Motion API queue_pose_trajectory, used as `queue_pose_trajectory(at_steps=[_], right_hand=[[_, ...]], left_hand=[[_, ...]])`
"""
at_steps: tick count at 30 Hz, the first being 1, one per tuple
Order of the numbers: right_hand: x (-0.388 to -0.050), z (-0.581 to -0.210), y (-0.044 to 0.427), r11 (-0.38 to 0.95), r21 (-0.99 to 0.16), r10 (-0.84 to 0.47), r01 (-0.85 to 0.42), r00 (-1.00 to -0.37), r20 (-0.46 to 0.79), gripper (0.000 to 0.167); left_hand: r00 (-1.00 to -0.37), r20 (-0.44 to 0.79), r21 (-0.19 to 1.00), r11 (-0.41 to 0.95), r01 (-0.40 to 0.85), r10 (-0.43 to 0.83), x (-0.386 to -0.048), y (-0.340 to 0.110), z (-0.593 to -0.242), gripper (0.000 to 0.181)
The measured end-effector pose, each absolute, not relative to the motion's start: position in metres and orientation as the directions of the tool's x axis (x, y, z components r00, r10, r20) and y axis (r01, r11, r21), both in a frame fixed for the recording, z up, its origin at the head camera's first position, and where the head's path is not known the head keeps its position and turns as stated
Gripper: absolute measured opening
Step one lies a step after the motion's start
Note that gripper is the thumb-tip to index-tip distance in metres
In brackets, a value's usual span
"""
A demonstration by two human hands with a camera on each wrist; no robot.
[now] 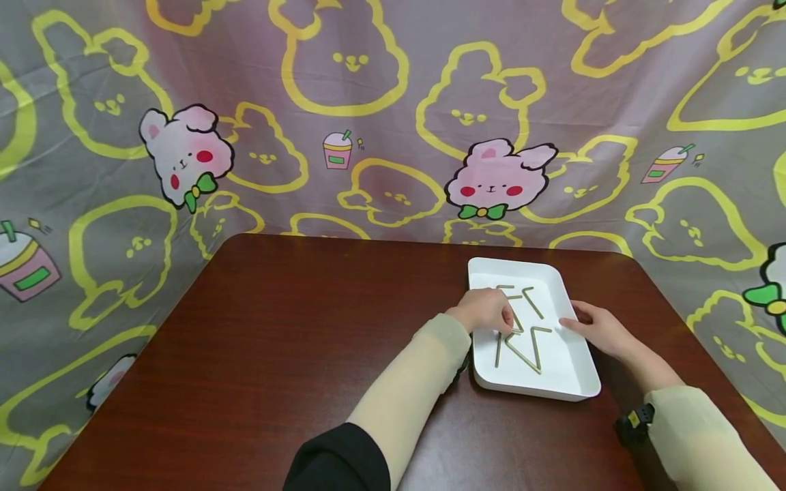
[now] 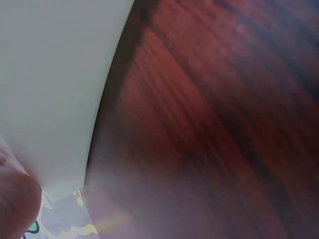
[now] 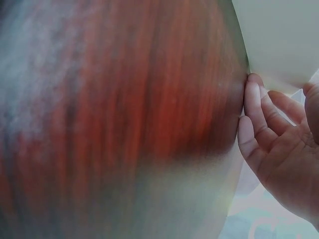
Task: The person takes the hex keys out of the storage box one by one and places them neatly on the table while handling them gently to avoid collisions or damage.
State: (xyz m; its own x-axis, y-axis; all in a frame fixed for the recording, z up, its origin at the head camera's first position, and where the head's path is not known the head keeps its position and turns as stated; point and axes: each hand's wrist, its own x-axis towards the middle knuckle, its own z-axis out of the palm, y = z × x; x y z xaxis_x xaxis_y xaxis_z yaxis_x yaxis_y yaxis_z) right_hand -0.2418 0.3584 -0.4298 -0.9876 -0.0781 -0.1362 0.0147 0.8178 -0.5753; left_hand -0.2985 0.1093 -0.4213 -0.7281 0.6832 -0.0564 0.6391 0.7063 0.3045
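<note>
A white tray (image 1: 571, 368) holds several thin, brass-coloured L-shaped rods (image 1: 537, 351) that look like Allen keys, lying at different angles. My left hand (image 1: 488, 310) reaches over the tray's left side, its fingers bent down among the rods. Its fingertips are partly hidden, so whether they pinch a rod cannot be seen. On the other side, my right hand (image 1: 595, 327) grips the tray's right wall, thumb over the rim and fingers against the outside. The right wrist view shows those fingers (image 3: 254, 99) along the tray wall (image 3: 279, 40).
The tray stands on a dark reddish-brown wooden table (image 1: 295, 354), toward its right side. Behind the table hangs a grey-pink cloth (image 1: 393, 136) printed with yellow outlines and rabbit faces. A small black device (image 1: 635, 423) is strapped to the right wrist.
</note>
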Motion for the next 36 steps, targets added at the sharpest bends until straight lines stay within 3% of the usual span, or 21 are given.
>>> queue_pose_trajectory(at_steps=[8,25,36], right_hand=[[-0.242,-0.428,0.357,0.819,-0.574,-0.066,0.028,-0.988,-0.142,0.078],[-0.241,-0.426,0.359,0.823,-0.567,-0.065,0.026,-0.988,-0.139,0.078],[-0.240,-0.430,0.358,0.836,-0.548,-0.071,0.001,-0.992,-0.109,0.067]], left_hand=[[-0.727,-0.033,0.379,0.682,0.626,0.686,-0.299,0.107,-0.420,0.003],[-0.707,0.068,0.490,0.594,0.638,0.704,-0.299,0.098,-0.408,0.004],[-0.675,0.131,0.557,0.509,0.656,0.726,-0.302,0.084,-0.396,0.004]])
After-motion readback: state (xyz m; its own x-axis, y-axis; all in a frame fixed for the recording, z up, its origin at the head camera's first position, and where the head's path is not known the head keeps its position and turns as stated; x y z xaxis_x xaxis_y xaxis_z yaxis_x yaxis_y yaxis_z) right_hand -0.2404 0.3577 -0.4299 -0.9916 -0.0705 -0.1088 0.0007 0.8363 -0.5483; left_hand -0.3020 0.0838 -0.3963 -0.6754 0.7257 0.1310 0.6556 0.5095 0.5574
